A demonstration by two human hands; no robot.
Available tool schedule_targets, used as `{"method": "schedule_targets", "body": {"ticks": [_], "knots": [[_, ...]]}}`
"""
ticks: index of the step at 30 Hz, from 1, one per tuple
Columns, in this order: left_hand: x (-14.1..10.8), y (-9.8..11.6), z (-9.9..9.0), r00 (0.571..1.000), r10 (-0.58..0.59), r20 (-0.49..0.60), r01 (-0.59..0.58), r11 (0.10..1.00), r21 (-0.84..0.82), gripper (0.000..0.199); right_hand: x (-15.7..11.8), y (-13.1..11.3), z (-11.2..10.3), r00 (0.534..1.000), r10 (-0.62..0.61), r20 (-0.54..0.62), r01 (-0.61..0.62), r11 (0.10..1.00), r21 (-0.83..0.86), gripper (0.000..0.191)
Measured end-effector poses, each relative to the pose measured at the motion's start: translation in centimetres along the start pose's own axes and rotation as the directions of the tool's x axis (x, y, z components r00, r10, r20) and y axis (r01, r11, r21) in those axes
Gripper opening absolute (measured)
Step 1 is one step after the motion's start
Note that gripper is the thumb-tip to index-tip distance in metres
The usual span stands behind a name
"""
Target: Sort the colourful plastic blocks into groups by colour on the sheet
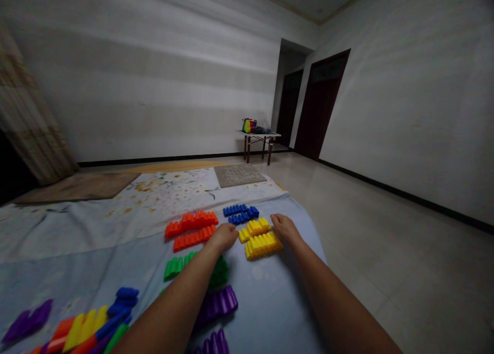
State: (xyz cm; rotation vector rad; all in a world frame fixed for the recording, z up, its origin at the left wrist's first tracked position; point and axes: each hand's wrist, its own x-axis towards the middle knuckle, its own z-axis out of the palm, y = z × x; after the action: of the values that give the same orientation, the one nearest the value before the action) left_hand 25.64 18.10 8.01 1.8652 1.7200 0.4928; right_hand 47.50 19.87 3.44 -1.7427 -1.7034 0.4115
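Note:
Ridged yellow plastic blocks (264, 245) lie in two rows on the light blue cloth. My left hand (226, 238) is closed, its fingertips at the left end of the farther yellow row (254, 229). At that row's right end is my right hand (284, 227), its fingers curled together. The exact finger contact is too dim and small to see clearly. Blue blocks (241, 214) lie just beyond the yellow ones. Left of my left hand are rows of red-orange blocks (193, 229). My left forearm partly hides green blocks (175, 268) and purple blocks (218, 306).
A loose mixed pile of colored blocks (83, 329) lies at the lower left, beside a purple piece (28, 320). Flowered cloth (165, 189) and a grey-brown mat (239, 175) stretch beyond. A small table (258, 135) carrying a colorful bag stands by the far wall.

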Motion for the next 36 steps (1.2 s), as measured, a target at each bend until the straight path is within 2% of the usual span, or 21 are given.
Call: {"method": "schedule_targets", "body": {"ticks": [3,6,8,9,11,14,15,17,20,24,28,36], "knots": [[-1.5,-0.7,-3.8,0.993,0.006,-0.116,-0.022,0.991,-0.136,0.027,-0.5,-1.9,-1.0,0.997,-0.057,-0.05,0.058,0.998,0.013,0.033],[-4.9,-2.1,-8.3,0.953,-0.013,-0.304,-0.065,0.967,-0.245,0.041,-1.9,-5.4,-1.2,0.983,-0.185,-0.016,0.185,0.98,0.077,0.032],[-7.8,-3.5,-10.6,0.851,-0.041,-0.524,-0.184,0.911,-0.37,0.042,-3.0,-8.1,-0.6,0.961,-0.266,0.082,0.256,0.96,0.114,0.03],[-9.3,-4.4,-11.4,0.814,-0.064,-0.577,-0.201,0.901,-0.383,0.042,-3.5,-9.4,-0.1,0.943,-0.299,0.149,0.284,0.952,0.113,0.03],[-12.1,-6.5,-12.3,0.755,-0.158,-0.636,-0.133,0.914,-0.384,0.041,-4.3,-11.5,1.4,0.899,-0.332,0.284,0.327,0.943,0.068,0.03],[-15.6,-10.5,-12.2,0.665,-0.282,-0.691,0.02,0.932,-0.361,0.036,-4.7,-13.5,3.9,0.858,-0.255,0.446,0.327,0.941,-0.091,0.033],[-16.6,-11.8,-12.0,0.65,-0.308,-0.694,0.074,0.935,-0.346,0.035,-4.7,-14.0,4.7,0.853,-0.207,0.479,0.31,0.94,-0.145,0.036],[-18.3,-14.3,-11.6,0.61,-0.367,-0.702,0.164,0.925,-0.342,0.034,-4.6,-14.6,5.9,0.85,-0.125,0.512,0.272,0.936,-0.222,0.039],[-20.2,-16.7,-10.9,0.584,-0.421,-0.694,0.212,0.905,-0.37,0.034,-4.3,-15.3,6.9,0.852,-0.075,0.518,0.246,0.931,-0.269,0.038],[-21.6,-17.2,-10.3,0.548,-0.428,-0.719,0.189,0.9,-0.392,0.035,-4.5,-15.6,6.8,0.863,-0.064,0.502,0.238,0.927,-0.29,0.036],[-22.1,-17.4,-9.7,0.528,-0.425,-0.735,0.164,0.901,-0.402,0.035,-5.8,-15.2,5.9,0.891,-0.113,0.44,0.253,0.928,-0.274,0.039],[-22.4,-19.2,-9.4,0.465,-0.283,-0.839,0.079,0.957,-0.279,0.028,-9.0,-13.7,4.9,0.897,-0.171,0.407,0.277,0.936,-0.218,0.04]]}}
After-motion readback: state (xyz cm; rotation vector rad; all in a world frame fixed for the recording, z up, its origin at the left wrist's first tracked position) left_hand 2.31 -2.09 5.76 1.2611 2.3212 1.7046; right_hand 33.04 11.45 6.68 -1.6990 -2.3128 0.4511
